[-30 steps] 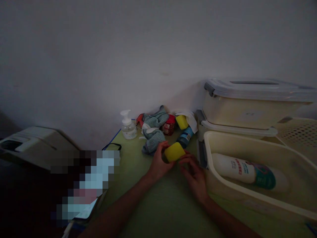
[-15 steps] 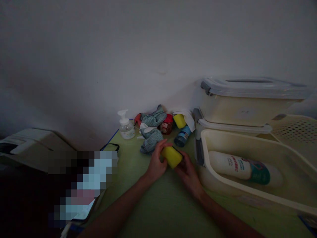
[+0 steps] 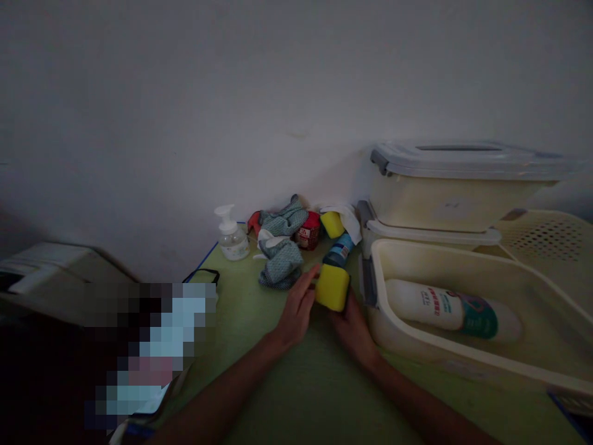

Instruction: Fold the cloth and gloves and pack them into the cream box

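A yellow sponge [image 3: 332, 288] is held up over the table, its broad yellow face toward me and a dark edge along its right side. My right hand [image 3: 351, 326] grips it from the right and below, with most of the fingers hidden behind it. My left hand [image 3: 295, 312] is at the sponge's left side, fingers stretched out and close together; the fingertips are at its edge, and I cannot tell whether they touch. Just beyond the hands lie a grey-blue patterned cloth [image 3: 281, 262] and a blue bottle [image 3: 340, 249] on its side.
A pump bottle [image 3: 233, 241], a red package [image 3: 307, 231] and another yellow sponge [image 3: 332, 224] stand near the wall. At right, an open cream bin [image 3: 377, 272] holds a large white bottle [image 3: 428, 301], with a lidded box [image 3: 445, 201] behind. The green table [image 3: 301, 389] lies below.
The sponge has turned so its broad face is toward me and has shifted slightly right. My left hand's fingers have straightened and come off its top; my right hand keeps hold.
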The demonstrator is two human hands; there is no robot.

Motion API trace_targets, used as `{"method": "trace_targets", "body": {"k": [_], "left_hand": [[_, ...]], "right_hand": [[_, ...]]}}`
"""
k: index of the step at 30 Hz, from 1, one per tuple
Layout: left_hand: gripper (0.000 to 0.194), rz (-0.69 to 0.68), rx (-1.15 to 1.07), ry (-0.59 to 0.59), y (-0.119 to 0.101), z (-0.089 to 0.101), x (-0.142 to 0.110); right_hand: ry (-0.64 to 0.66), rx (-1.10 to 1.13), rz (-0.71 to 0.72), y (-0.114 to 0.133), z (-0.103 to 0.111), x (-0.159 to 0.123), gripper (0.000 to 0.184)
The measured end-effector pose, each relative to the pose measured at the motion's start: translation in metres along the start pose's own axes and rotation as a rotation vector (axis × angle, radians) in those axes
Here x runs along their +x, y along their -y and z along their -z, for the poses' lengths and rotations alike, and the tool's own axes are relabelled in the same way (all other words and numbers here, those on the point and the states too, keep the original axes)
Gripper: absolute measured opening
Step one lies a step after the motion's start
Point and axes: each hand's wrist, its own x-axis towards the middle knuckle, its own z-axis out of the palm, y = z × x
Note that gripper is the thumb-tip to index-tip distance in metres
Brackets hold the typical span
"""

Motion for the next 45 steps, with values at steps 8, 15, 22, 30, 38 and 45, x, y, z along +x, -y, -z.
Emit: {"method": "trace_targets", "body": {"k": [8, 15, 22, 30, 38, 45], "left_hand": [[0.043, -0.021, 0.051, 0.036, -0.005, -0.003, 0.000], [0.050, -0.203, 0.220, -0.236, 0.003, 0.004, 0.007], [0.052, -0.270, 0.309, -0.201, 0.000, 0.007, 0.011], [0.055, -0.185, 0.130, -0.090, -0.036, 0.002, 0.024], [0.049, -0.037, -0.084, 0.303, -0.104, -0.025, 0.063], [0.040, 0.008, 0.187, 0.898, -0.129, -0.059, 0.096]], "right_hand": [[0.089, -0.058, 0.057, 0.006, 0.001, -0.006, 0.031], [0.181, -0.101, 0.130, 0.014, -0.001, -0.007, 0.034], [0.302, -0.145, 0.144, 0.013, -0.002, -0.009, 0.029], [0.422, -0.192, 0.139, 0.010, -0.003, -0.009, 0.030], [0.466, -0.231, 0.155, 0.009, -0.004, -0.009, 0.024], [0.470, -0.266, 0.121, 0.015, -0.001, -0.013, 0.019]]}}
